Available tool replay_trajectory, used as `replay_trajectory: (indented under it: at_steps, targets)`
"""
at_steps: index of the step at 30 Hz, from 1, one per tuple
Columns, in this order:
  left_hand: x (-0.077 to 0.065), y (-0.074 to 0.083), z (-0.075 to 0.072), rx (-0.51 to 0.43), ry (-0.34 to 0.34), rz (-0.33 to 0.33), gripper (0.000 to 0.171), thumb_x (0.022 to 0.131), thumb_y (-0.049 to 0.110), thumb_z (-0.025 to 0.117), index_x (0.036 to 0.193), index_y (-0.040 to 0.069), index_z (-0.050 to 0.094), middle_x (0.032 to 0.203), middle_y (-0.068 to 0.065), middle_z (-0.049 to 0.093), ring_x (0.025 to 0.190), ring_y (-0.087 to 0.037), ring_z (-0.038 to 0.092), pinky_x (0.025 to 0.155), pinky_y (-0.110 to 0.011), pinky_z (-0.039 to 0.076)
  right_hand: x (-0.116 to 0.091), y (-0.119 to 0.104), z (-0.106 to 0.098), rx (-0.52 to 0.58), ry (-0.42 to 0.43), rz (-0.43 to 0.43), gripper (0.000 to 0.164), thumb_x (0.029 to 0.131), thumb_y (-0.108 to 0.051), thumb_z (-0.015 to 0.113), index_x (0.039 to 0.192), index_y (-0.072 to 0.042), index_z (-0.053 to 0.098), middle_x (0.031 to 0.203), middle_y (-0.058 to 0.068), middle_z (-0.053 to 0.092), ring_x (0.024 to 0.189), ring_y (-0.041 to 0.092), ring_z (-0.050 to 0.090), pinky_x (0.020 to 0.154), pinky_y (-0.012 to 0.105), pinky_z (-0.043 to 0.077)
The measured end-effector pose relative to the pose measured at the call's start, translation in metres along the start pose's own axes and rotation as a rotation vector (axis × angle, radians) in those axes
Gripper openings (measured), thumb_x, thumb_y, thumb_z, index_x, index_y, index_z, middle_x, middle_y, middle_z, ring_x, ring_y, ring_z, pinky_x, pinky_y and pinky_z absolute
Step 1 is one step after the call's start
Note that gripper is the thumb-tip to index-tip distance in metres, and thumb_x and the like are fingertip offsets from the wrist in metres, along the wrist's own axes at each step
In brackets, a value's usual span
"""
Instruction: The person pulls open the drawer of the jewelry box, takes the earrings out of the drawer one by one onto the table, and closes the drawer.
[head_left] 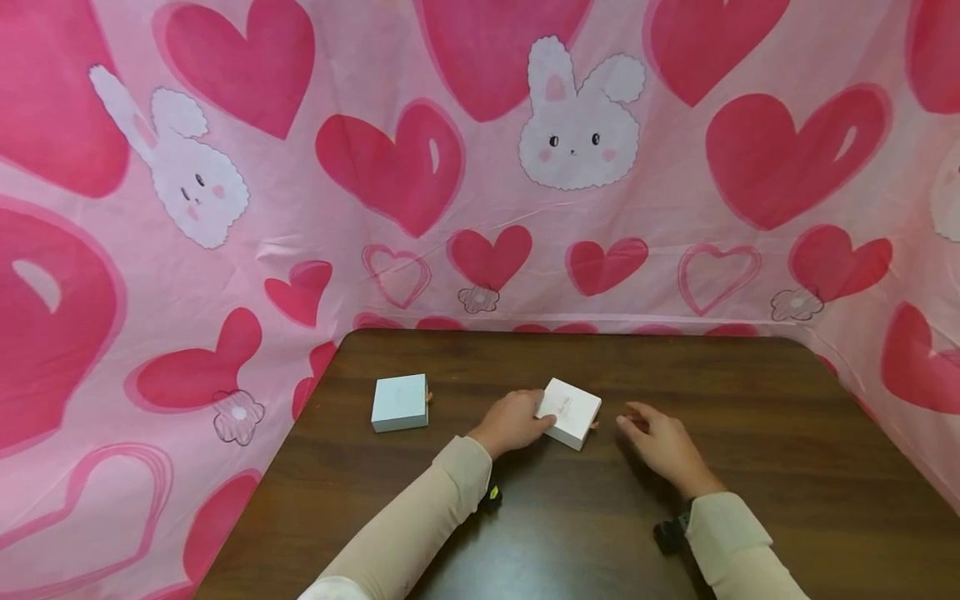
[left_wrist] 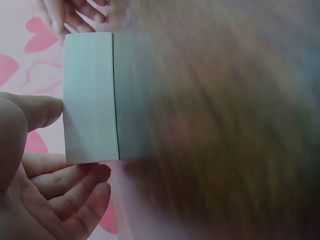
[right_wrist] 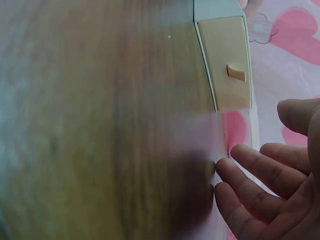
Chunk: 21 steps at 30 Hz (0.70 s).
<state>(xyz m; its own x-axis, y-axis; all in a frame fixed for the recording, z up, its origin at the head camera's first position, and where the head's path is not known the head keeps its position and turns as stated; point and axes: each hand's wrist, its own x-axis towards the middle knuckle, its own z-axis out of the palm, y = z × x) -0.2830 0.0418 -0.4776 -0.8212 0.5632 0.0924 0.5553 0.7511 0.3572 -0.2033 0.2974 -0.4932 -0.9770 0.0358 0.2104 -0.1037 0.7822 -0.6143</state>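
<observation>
A small white drawer box (head_left: 572, 411) lies on the table, turned at an angle. My left hand (head_left: 517, 419) grips its left end, thumb along the near side and fingers at the far side. The left wrist view shows the thumb (left_wrist: 45, 112) pressed against the box's edge. At the box's right end, a cream drawer front (right_wrist: 227, 60) carries a short tan ribbon tab (right_wrist: 237, 73). My right hand (head_left: 663, 442) is just right of that end, apart from it, fingers relaxed and holding nothing.
A pale blue box (head_left: 401, 400) of similar shape, with a ribbon tab (head_left: 430, 397) on its right side, sits to the left on the dark wooden table (head_left: 555, 533). Pink cloth (head_left: 487, 200) with hearts and rabbits hangs behind and along both sides.
</observation>
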Motion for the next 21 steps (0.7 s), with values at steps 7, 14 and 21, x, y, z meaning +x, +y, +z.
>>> replay_trajectory:
  at_steps: [7, 14, 21]
  targets:
    - [-0.001, 0.009, 0.005, -0.003, 0.004, 0.044, 0.056, 0.094, 0.041, 0.063, 0.137, 0.006, 0.055, 0.127, -0.004, 0.062, 0.114, -0.013, 0.057, 0.096, -0.03, 0.044, 0.0, -0.001, 0.001, 0.006, -0.007, 0.004, 0.05, 0.098, -0.032, 0.059, 0.131, 0.006, 0.055, 0.114, 0.02, 0.066, 0.105, 0.037, 0.062, 0.09, 0.055, 0.044]
    - [0.001, 0.017, 0.01, -0.008, 0.023, 0.071, 0.054, 0.093, 0.042, 0.064, 0.133, 0.007, 0.057, 0.119, -0.003, 0.065, 0.105, -0.013, 0.061, 0.09, -0.029, 0.047, -0.002, 0.0, 0.001, 0.018, 0.0, 0.007, 0.05, 0.097, -0.034, 0.06, 0.13, 0.004, 0.056, 0.114, 0.019, 0.066, 0.104, 0.036, 0.063, 0.09, 0.054, 0.046]
    - [0.0, 0.024, 0.014, -0.021, 0.014, 0.099, 0.053, 0.093, 0.041, 0.064, 0.133, 0.007, 0.058, 0.119, -0.003, 0.066, 0.105, -0.011, 0.06, 0.09, -0.027, 0.046, -0.003, 0.0, 0.001, 0.035, 0.01, 0.018, 0.047, 0.097, -0.033, 0.061, 0.126, 0.004, 0.06, 0.111, 0.017, 0.067, 0.101, 0.034, 0.064, 0.088, 0.053, 0.047]
